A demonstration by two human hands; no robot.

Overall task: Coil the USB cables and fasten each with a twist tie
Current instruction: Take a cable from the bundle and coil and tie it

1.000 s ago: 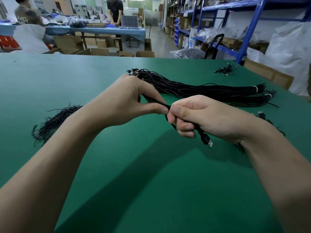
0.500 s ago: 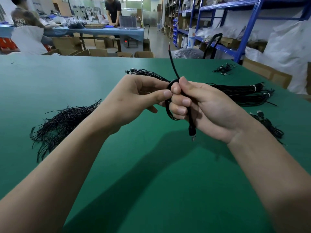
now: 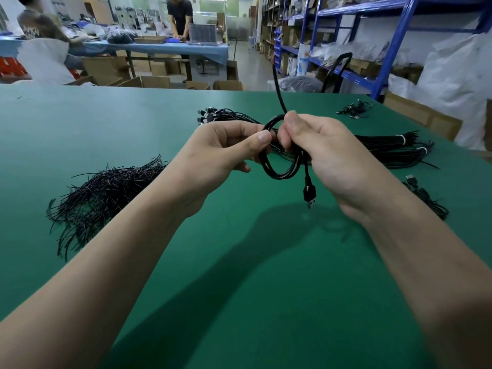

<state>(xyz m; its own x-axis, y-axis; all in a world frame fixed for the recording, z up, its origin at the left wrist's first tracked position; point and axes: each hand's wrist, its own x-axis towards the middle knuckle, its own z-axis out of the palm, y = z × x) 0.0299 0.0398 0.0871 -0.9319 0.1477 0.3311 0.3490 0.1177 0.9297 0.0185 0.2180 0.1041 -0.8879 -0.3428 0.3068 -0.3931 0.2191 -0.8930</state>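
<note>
Beyond the far edge of the green table (image 3: 106,115) stand cardboard boxes (image 3: 157,81) and a blue-covered worktable (image 3: 170,47). Blue metal shelving (image 3: 399,41) lines the right side, with white sacks (image 3: 458,83) beside it.

Single head-worn wide-angle view, facing forward and down, close over left hand (image 3: 218,153) and right hand (image 3: 332,155), green table (image 3: 80,123) beyond.

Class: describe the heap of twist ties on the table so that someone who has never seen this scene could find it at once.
Start at the big green table. At its left side lies the heap of twist ties. Unlike the long, banded cable bundle at the table's middle, its strands are short, thin, loose and plugless, splayed in every direction.
</note>
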